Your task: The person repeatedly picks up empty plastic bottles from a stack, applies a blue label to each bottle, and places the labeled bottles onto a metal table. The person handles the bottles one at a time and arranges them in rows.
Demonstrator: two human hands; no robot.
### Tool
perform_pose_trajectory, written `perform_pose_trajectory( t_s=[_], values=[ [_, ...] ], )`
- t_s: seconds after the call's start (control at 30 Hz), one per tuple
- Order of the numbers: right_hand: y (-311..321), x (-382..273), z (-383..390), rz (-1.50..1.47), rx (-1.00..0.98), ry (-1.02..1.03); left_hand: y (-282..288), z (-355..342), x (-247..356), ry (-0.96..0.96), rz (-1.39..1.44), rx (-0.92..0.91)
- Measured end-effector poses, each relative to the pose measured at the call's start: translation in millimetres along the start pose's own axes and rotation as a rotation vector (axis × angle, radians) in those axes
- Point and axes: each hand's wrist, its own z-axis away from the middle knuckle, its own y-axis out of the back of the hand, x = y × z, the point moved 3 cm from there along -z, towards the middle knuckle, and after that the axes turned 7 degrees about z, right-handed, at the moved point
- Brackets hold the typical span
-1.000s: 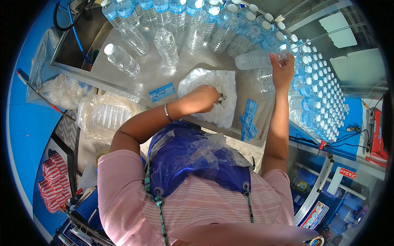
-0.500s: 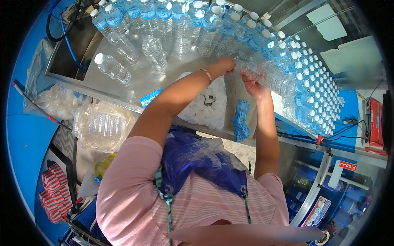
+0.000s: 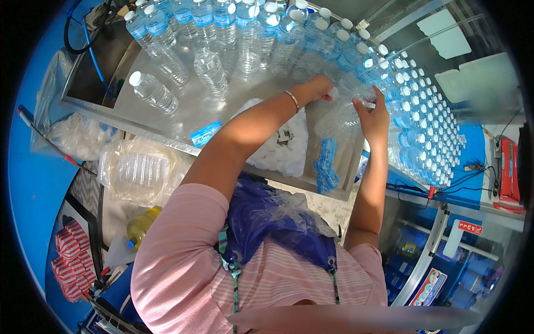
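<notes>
My left hand (image 3: 322, 88) and my right hand (image 3: 371, 114) meet on one clear plastic water bottle (image 3: 350, 100) over the steel table (image 3: 183, 119). The left hand's fingers close at the bottle's top end, and the right hand grips its body from the right. A bracelet sits on my left wrist. Below my left forearm lies an open bag of white caps (image 3: 278, 150). Beside it is a stack of blue labels (image 3: 326, 167). What the left fingertips pinch is hidden.
Capped bottles stand in dense rows (image 3: 428, 122) on the right and along the far edge (image 3: 245, 22). One bottle lies on its side (image 3: 153, 92). A bag of empty bottles (image 3: 139, 170) and a yellow bottle (image 3: 142, 222) sit at lower left.
My left hand left the bag of caps and rose to the bottle's top. My right hand stayed on the bottle and brought it slightly lower and closer.
</notes>
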Motion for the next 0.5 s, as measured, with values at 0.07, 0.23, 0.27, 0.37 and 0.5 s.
perform_pose_trajectory(
  t_s=[0.07, 0.23, 0.27, 0.37, 0.5],
  values=[
    [-16.7, -3.9, -12.0, -0.025, 0.093, 0.030, 10.8, 16.5, 9.5, -0.267, -0.732, -0.098],
    [-49.3, -3.6, -24.2, -0.066, 0.252, 0.105, 38.2, 126.9, 40.1, -0.528, -0.715, 0.203],
    [-51.7, -3.7, -25.3, -0.061, 0.266, 0.130, 48.1, 160.2, 52.4, -0.734, -0.741, 0.309],
    [-54.4, -4.4, -28.1, -0.021, 0.281, 0.115, 89.9, 249.1, 84.6, -1.090, -0.913, 0.598],
    [-56.7, -11.4, -30.0, 0.006, 0.321, 0.071, 161.6, 313.5, 102.7, -0.922, -1.065, 1.038]
  ],
)
